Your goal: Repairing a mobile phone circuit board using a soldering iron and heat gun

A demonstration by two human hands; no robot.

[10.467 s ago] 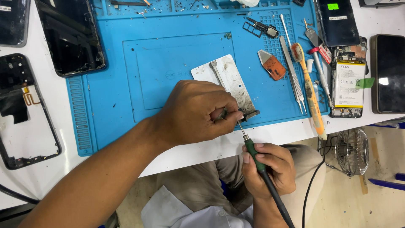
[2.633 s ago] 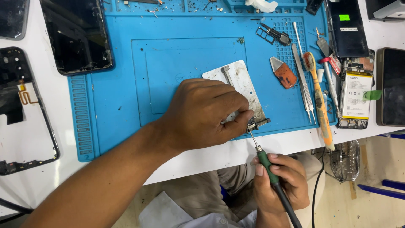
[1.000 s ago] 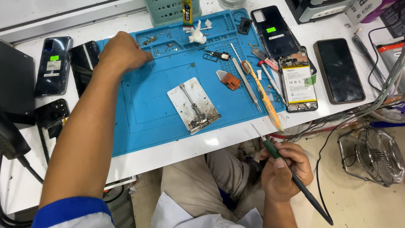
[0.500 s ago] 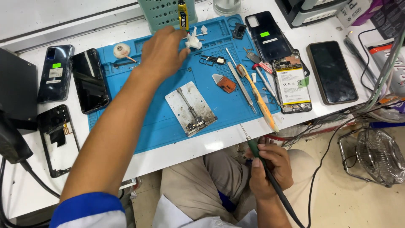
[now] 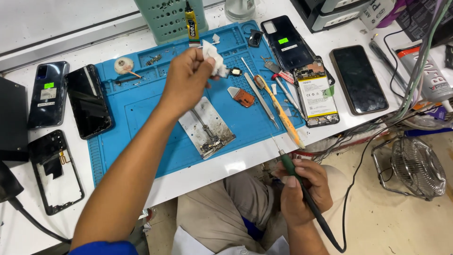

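left hand: the left hand [image 5: 186,80] is up over the far middle of the blue mat [image 5: 137,113], fingers pinched on a small white wad [image 5: 214,59] that looks like tissue or cotton, can't tell which

white wad: held in the air at the fingertips, sticking out to the right of the hand, just near of the green basket [image 5: 172,19] and the yellow glue tube [image 5: 191,26]

right hand: the right hand [image 5: 302,189] is off the bench on the near right, down over the lap, wrapped around a green-handled soldering iron [image 5: 295,172]

soldering iron: tip points up and left toward the near edge of the white bench [image 5: 226,167], black cord trails off toward the near right

metal plate: grey metal plate [image 5: 206,126] lies flat mid-mat, just near of the left hand, with a small circuit board [image 5: 212,145] at its near end, nobody touching it

right side of mat: tweezers [image 5: 259,94], an orange-handled tool [image 5: 281,111] and an orange pick [image 5: 244,97] lie side by side

phones: an opened phone [image 5: 315,94] with its battery showing sits at the mat's right edge, a dark phone [image 5: 358,80] further right; on the left, two more handsets [image 5: 88,106] and a bare black frame [image 5: 56,172]

floor: small wire fan [image 5: 417,167] at the near right
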